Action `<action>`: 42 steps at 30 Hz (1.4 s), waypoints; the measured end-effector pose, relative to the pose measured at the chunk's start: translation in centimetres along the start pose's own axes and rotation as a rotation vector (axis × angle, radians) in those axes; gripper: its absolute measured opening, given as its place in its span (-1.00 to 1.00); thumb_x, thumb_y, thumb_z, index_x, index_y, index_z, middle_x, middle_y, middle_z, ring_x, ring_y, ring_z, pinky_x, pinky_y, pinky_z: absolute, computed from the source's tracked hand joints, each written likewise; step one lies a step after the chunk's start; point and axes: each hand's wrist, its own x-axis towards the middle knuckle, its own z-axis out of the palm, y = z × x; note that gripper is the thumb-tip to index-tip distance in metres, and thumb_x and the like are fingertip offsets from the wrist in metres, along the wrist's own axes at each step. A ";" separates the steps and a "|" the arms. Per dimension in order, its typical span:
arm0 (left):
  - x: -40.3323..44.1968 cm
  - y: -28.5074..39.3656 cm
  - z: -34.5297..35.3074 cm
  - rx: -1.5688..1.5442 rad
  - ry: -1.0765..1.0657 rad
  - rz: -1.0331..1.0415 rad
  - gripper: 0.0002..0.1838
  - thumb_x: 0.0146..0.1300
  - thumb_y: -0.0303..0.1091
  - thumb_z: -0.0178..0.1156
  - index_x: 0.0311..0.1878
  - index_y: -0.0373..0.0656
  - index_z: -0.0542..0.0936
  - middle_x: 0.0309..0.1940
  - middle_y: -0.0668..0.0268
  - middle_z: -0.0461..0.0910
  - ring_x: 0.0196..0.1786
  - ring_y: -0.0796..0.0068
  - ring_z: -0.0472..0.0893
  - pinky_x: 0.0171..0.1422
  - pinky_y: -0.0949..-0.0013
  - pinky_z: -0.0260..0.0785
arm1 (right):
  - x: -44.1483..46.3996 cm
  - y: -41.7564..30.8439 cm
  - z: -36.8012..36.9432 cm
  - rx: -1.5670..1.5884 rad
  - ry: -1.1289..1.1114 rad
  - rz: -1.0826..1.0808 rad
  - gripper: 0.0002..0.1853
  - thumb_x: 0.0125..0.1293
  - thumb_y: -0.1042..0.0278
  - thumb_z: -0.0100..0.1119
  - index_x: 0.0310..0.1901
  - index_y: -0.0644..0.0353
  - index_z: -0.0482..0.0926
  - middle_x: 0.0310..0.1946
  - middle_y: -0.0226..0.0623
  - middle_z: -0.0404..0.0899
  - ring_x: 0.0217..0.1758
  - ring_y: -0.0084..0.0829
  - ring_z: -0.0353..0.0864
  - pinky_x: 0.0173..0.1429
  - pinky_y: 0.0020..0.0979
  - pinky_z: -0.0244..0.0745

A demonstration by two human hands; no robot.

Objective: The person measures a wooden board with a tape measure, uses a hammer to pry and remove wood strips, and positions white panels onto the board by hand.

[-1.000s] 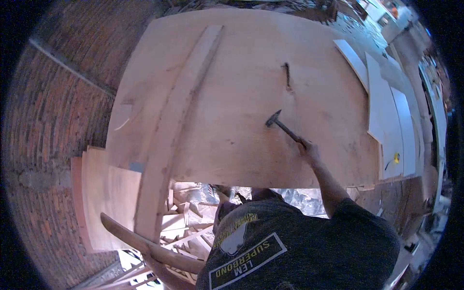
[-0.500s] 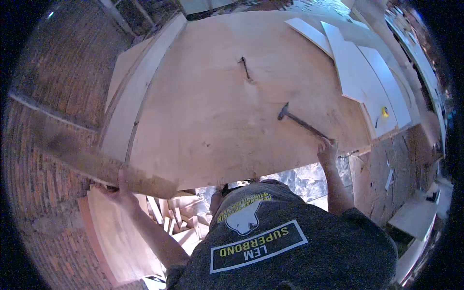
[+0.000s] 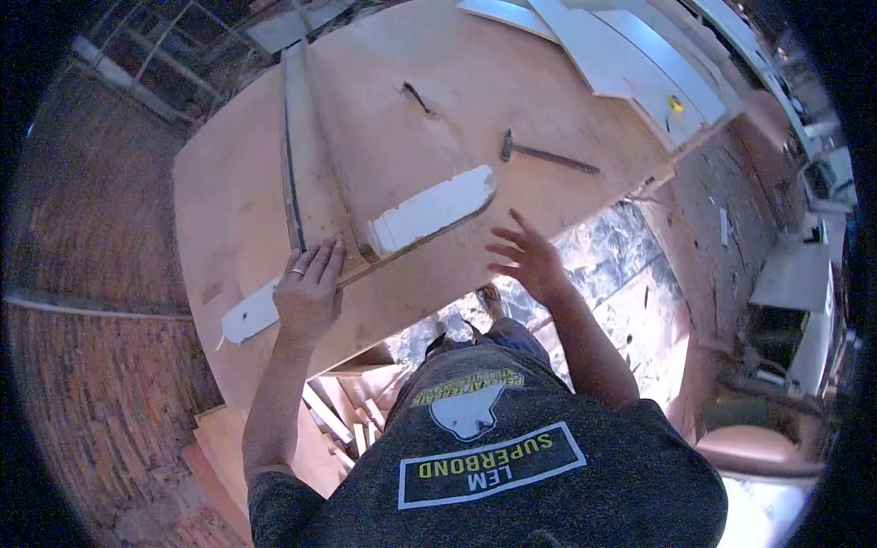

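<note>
A long plywood board (image 3: 318,155) lies on the large wooden panel (image 3: 228,183), its near end meeting a crosswise strip with white patches (image 3: 429,208) and a rounded right end. My left hand (image 3: 311,285), with a ring on one finger, holds the board's near end where it meets the strip. The fingers lie over the top, and the thumb side is partly hidden. My right hand (image 3: 532,260) hovers off the panel's near edge with fingers spread and nothing in them. A hammer (image 3: 553,157) rests on the panel beyond it.
A small dark tool (image 3: 418,98) lies farther back on the panel. White boards (image 3: 630,55) with a yellow tape measure (image 3: 675,104) are at the far right. Wood offcuts (image 3: 352,416) sit below the near edge at left. A brick surface (image 3: 82,402) is at far left.
My right hand has let go of the hammer, which now lies on the panel. The strip in my left hand has swung right and up onto the panel, across the long board's end.
</note>
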 end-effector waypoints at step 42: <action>3.0 28.9 16.5 -0.268 0.106 -0.391 -0.89 0.22 -0.37 0.24 -0.24 -0.14 0.55 -0.14 0.13 0.55 0.06 0.06 0.49 0.13 -0.03 0.14 | -33.1 12.5 -51.5 -1.418 0.615 0.687 -0.75 0.16 0.19 0.23 -0.26 0.12 0.78 -0.37 -0.11 0.75 -0.26 -0.11 0.76 -0.08 -0.17 0.65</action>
